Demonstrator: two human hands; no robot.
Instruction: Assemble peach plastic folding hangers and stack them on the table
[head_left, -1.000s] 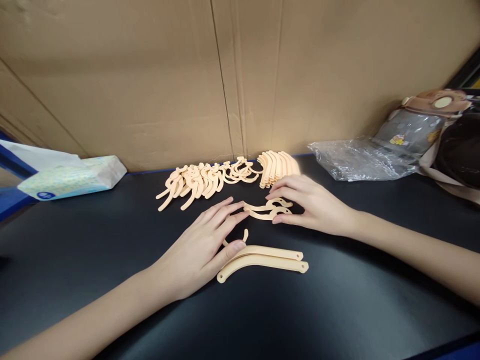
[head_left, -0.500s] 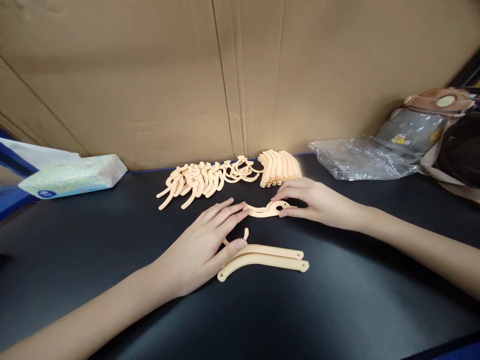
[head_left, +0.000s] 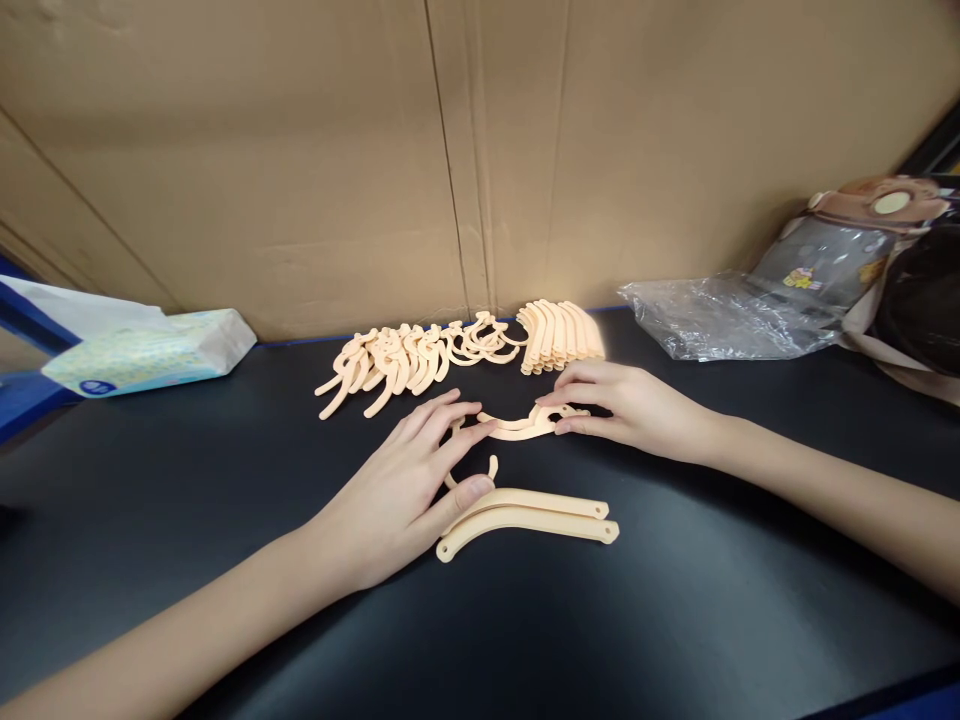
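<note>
A thin curved cream plastic piece (head_left: 517, 427) lies flat on the black table (head_left: 225, 520) between my two hands. My left hand (head_left: 405, 490) lies flat with fingers stretched out, fingertips touching the piece's left end, thumb resting by two longer curved cream bars (head_left: 532, 518). My right hand (head_left: 630, 408) pinches the right end of the thin piece with its fingers and thumb. Behind them sits a row of hooked cream pieces (head_left: 397, 362) and a stack of curved bars (head_left: 561, 335).
A cardboard wall (head_left: 480, 150) closes the back. A pale blue tissue pack (head_left: 146, 352) lies at the left. A crumpled clear plastic bag (head_left: 720, 318) and a clear bottle with a brown lid (head_left: 847, 240) sit at the right.
My right hand has closed on the thin pieces and slid them slightly left, so they now lie as one. My left fingertips moved a little to meet the left end.
</note>
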